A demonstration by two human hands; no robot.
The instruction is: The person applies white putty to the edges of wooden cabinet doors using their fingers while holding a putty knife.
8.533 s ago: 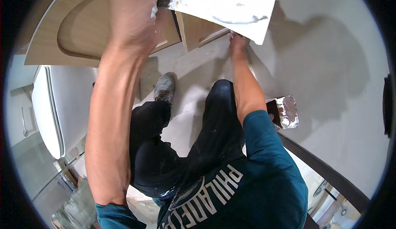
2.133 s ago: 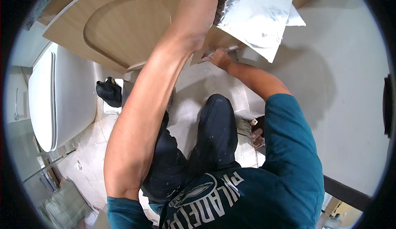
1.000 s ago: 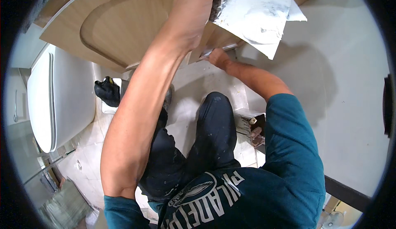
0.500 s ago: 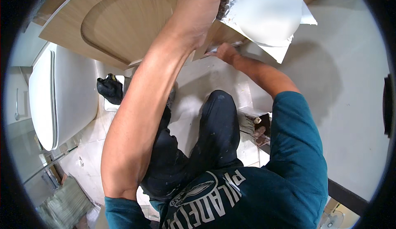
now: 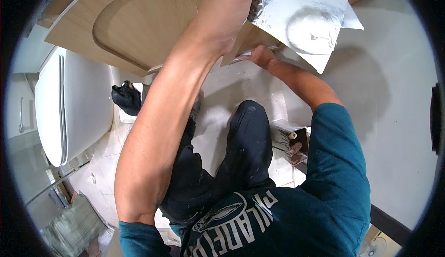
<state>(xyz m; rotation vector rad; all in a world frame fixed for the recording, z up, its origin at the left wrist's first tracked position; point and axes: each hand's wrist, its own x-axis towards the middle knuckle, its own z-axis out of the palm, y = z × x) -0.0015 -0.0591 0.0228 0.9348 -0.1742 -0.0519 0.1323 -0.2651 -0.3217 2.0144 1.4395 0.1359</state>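
Right hand lay nearer slanting lower edge of wooden panel, grip curled, hold unclear. White-smeared board hung up-right, beside left hand; that grip, couldn't tell.

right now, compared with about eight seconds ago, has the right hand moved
Yes. Judged against the narrow cabinet panel, the right hand has moved left, ending closer to the panel's left edge than it was.
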